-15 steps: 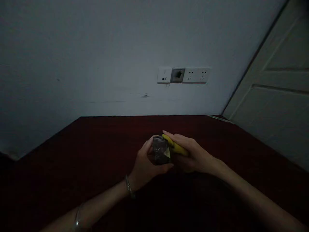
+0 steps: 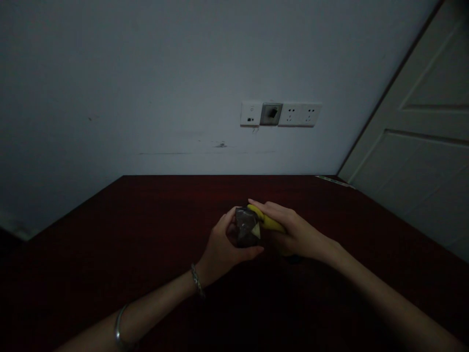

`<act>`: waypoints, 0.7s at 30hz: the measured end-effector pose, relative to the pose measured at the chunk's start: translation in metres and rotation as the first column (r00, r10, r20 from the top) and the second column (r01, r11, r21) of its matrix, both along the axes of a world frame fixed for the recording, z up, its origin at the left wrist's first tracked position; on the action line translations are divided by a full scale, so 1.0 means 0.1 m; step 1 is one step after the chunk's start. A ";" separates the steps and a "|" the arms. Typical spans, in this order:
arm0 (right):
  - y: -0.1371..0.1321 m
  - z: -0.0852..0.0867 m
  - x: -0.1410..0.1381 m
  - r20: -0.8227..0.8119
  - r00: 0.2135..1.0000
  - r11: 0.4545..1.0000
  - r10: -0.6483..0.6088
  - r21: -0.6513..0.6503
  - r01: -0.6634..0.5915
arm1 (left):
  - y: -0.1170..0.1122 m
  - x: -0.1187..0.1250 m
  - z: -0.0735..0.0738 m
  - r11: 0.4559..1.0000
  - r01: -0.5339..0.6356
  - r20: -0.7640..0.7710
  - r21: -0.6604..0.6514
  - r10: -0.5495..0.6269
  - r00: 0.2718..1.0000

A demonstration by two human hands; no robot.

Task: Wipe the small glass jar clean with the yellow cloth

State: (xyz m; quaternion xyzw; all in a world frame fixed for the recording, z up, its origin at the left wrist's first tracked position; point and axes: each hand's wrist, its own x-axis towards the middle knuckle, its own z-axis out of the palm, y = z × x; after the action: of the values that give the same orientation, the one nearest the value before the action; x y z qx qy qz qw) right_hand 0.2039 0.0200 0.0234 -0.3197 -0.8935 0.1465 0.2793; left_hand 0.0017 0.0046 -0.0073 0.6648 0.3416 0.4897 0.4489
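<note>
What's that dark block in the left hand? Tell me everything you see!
The dark block is chunky, grey and shiny, perhaps wrapped in plastic, with a pale patch at lower right. The left hand grips it over the red table. A yellow object in the right hand is beside it; I can't tell if they touch.

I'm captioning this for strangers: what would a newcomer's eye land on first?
Probably the yellow object in the right hand, near the picture's middle, against the dark red surface. Just left of it, the left hand holds a dark, glossy object. Above, a row of socket plates stands out on the wall.
</note>
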 end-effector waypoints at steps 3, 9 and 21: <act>-0.04 0.03 -0.01 0.016 1.000 1.000 0.022 0.004 -0.022 | 0.02 -0.01 -0.03 1.000 0.024 0.010 -0.018 -0.023 1.000; -0.02 0.06 0.01 0.020 0.998 0.997 0.064 -0.045 -0.063 | 0.03 -0.01 -0.06 1.000 -0.005 -0.034 0.008 0.005 0.999; -0.04 0.03 0.01 0.094 0.995 0.996 0.022 0.079 -0.030 | 0.01 0.01 0.01 0.998 0.056 0.058 0.002 -0.056 0.997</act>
State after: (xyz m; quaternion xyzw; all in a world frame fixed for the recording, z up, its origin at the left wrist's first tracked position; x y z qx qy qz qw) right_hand 0.2049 0.0161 0.0266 -0.3032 -0.9147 0.0993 0.2481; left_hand 0.0023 0.0056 -0.0062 0.6596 0.3098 0.4962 0.4720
